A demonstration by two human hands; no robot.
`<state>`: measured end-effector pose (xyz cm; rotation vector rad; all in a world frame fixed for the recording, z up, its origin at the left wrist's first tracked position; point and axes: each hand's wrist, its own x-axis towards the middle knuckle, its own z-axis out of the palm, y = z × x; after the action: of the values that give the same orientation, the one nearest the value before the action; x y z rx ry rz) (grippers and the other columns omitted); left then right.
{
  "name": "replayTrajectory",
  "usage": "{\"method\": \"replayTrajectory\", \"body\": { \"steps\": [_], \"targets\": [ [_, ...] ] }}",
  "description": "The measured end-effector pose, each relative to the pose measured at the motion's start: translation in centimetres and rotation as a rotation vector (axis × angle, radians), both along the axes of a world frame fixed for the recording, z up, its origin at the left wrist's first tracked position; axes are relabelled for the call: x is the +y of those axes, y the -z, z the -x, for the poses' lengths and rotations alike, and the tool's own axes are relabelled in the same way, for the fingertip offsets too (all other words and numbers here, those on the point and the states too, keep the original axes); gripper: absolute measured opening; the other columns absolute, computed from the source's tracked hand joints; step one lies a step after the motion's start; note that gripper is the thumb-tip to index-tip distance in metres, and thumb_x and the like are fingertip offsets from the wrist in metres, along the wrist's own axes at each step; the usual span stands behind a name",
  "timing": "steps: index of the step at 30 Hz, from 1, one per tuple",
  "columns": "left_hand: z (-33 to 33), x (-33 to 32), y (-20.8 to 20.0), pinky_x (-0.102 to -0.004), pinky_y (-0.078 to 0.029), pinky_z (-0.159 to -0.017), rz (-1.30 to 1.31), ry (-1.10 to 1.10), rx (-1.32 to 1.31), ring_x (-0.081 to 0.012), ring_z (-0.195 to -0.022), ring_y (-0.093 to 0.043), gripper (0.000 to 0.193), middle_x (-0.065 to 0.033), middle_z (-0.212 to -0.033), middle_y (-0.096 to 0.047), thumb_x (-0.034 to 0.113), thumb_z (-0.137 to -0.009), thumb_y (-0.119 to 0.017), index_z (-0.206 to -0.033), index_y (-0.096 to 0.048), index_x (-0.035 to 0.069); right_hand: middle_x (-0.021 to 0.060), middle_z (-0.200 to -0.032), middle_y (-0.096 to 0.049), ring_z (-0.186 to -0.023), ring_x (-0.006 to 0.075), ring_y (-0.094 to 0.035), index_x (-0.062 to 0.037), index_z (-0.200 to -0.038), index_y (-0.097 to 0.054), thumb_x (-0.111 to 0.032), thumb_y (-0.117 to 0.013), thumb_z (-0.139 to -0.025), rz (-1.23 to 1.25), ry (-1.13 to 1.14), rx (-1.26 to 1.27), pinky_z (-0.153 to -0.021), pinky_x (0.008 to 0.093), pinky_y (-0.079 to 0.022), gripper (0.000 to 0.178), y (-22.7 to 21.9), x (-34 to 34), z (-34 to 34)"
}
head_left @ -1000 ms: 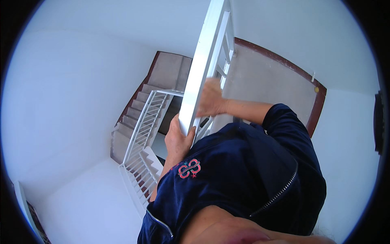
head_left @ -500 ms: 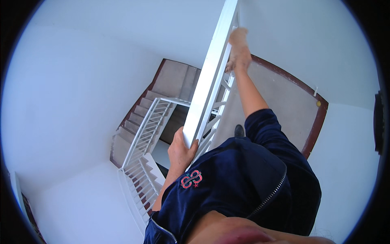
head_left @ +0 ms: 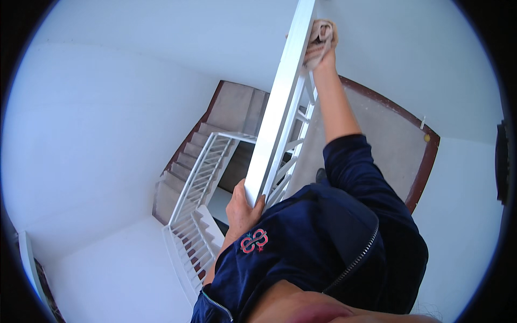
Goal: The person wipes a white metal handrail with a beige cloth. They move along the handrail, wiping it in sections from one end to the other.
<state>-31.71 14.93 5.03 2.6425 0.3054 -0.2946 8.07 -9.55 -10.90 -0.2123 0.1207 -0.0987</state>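
Note:
A white stair railing (head_left: 280, 97) runs away from my body, its broad top rail in front of me. My left hand (head_left: 243, 209) is wrapped round the near part of that top rail. Farther along it, my right arm is stretched out, and my right hand (head_left: 325, 60) grips a crumpled beige-pink cloth (head_left: 323, 35). The cloth lies against the right side of the railing, just under the top rail. It covers most of my right fingers.
Grey landing floor (head_left: 377, 129) with a dark red border lies right of the railing. On the left a stairwell drops beyond it, with lower steps (head_left: 186, 160) and another white railing (head_left: 202, 161). Pale walls surround the stairs. A dark shoe (head_left: 321, 175) shows below me.
My right hand and the cloth have moved farther away along the railing and up, and the cloth now shows more plainly. My left hand stays on the top rail.

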Motion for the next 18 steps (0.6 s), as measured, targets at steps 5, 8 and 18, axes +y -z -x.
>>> {"method": "replayTrajectory", "body": {
  "steps": [5,8,18],
  "targets": [
    [-0.1,-0.1,0.2,-0.0483,-0.053,-0.083,0.004,-0.024,-0.026,-0.0448,-0.100,-0.067,0.062,-0.0236,-0.110,-0.067,0.024,-0.079,-0.079,-0.131,-0.051,0.006,0.0235,-0.088,-0.067,-0.076,0.0317,-0.069,-0.0015,-0.095,-0.062,-0.046,-0.034,-0.099,0.176,-0.105,0.071,-0.058,0.0441,-0.060,0.053,-4.8,0.5,-0.9],
    [-0.1,0.0,0.3,-0.0486,-0.053,-0.083,0.000,0.017,-0.062,-0.0445,-0.101,-0.066,0.061,-0.0228,-0.113,-0.066,0.024,-0.080,-0.078,-0.132,-0.050,0.005,0.0262,-0.090,-0.068,-0.074,0.0338,-0.070,0.0003,-0.103,-0.063,-0.053,-0.030,-0.100,0.503,-0.157,-0.123,-0.060,0.0469,-0.061,0.063,-7.5,-0.2,0.0],
    [-0.2,0.0,0.1,-0.0472,-0.054,-0.087,-0.017,0.008,-0.004,-0.0416,-0.105,-0.065,0.065,-0.0218,-0.120,-0.063,0.024,-0.081,-0.075,-0.137,-0.048,0.004,0.0173,-0.125,-0.066,-0.104,0.0288,-0.068,-0.0110,-0.142,-0.052,-0.070,-0.040,-0.098,0.187,-0.176,0.138,-0.085,0.0460,-0.060,0.075,-5.9,4.8,6.8]
  ]
}}
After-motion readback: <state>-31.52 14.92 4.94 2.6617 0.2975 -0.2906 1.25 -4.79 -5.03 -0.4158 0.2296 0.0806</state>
